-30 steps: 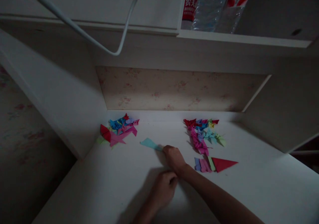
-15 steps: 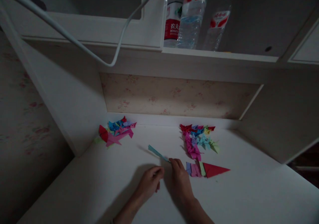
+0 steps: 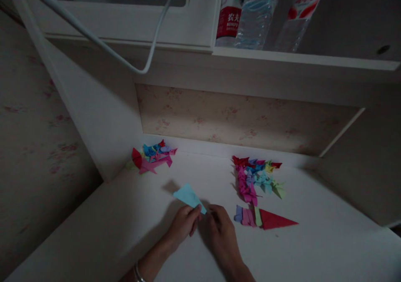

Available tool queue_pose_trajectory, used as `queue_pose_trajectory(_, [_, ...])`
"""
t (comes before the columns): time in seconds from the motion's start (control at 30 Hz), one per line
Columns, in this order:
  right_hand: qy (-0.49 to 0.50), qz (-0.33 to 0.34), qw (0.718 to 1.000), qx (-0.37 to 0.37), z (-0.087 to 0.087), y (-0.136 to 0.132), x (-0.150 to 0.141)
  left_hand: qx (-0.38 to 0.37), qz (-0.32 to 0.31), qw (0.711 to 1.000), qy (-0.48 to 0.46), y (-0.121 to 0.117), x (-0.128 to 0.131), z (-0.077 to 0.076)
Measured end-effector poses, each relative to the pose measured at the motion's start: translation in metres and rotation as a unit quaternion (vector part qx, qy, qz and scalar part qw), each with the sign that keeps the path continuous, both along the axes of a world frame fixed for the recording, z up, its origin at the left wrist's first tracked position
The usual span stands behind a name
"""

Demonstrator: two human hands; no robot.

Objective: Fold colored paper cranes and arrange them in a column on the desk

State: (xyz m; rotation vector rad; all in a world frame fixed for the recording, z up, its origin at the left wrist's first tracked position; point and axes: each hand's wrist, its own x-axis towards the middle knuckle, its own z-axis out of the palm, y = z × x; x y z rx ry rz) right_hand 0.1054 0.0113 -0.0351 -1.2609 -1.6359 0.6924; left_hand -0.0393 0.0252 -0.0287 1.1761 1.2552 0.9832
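Observation:
A light blue folded paper (image 3: 189,195), wedge-shaped with its wide end away from me, is held just above the white desk. My left hand (image 3: 184,223) pinches its lower edge between thumb and fingers. At the narrow tip, my right hand (image 3: 223,232) has its fingers closed; the tip runs to the fingertips there. To the right of that hand lie a red folded paper triangle (image 3: 275,219), a green strip (image 3: 257,217), pink folded pieces (image 3: 248,217) and a purple piece (image 3: 238,214), side by side.
Colourful folded paper figures form one pile (image 3: 153,156) at the back left and another (image 3: 250,177) at the back right. Above hangs a shelf (image 3: 297,59) with plastic bottles (image 3: 255,23). A white cable (image 3: 103,46) droops at the upper left. Side panels flank the desk (image 3: 125,232).
The blue paper has turned from nearly edge-on to show its broad face. My left hand, apart from it before, now grips it. The camera view has shifted slightly.

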Motion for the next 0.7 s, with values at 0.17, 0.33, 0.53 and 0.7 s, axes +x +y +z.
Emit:
queue_pose_trajectory(0.17, [0.058,0.042,0.992,-0.109,0.008,0.000,0.000,-0.004,-0.029,1.000,-0.004,-0.002,-0.003,0.004])
queue_pose_trajectory(0.33, [0.087,0.055,0.988,-0.117,0.008,0.000,-0.001,-0.015,-0.024,1.000,-0.009,-0.003,-0.002,0.003])
queue_pose_trajectory(0.53, [0.101,0.041,0.987,-0.119,0.007,0.002,0.001,0.011,0.061,0.998,-0.017,-0.001,-0.003,0.002])
queue_pose_trajectory(0.7, [0.107,0.038,0.984,-0.135,0.003,0.004,0.001,0.024,0.101,0.994,-0.039,0.000,-0.013,0.002])
